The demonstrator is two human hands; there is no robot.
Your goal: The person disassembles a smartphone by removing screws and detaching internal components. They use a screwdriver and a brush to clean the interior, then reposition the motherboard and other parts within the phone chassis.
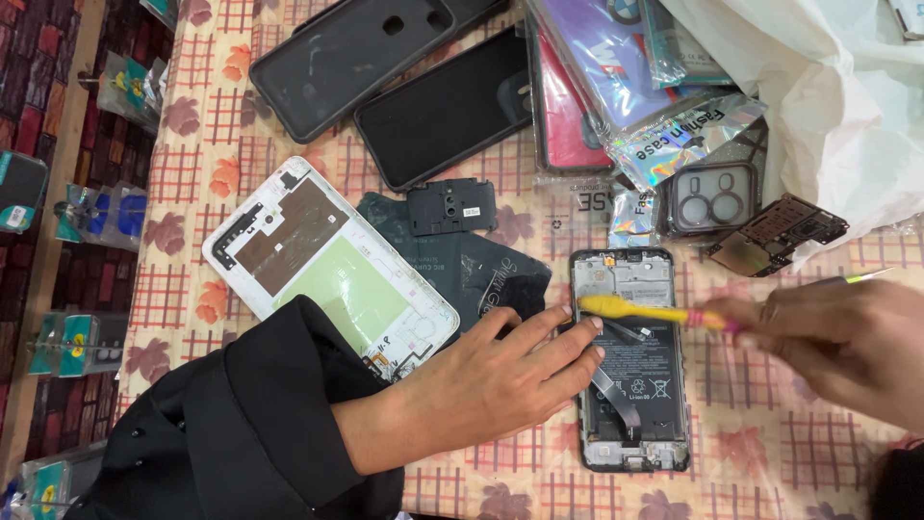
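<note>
An opened phone (633, 404) lies back-up on the patterned tablecloth, its battery and ribbon cable exposed. My left hand (500, 380) rests flat beside it, fingertips pressing on its left edge. My right hand (837, 342), blurred, grips a yellow brush (635, 310) whose head lies across the phone's upper part, just below the circuit board. A thin tool tip (871, 276) sticks out past my right hand.
A white phone frame (327, 265) lies left of my black sleeve. A dark back cover (481, 274) and small black plate (450, 207) sit in the middle. Black phone cases (337, 63), packaged cases (664, 125), a circuit board (775, 236) and a white bag (847, 106) fill the far side.
</note>
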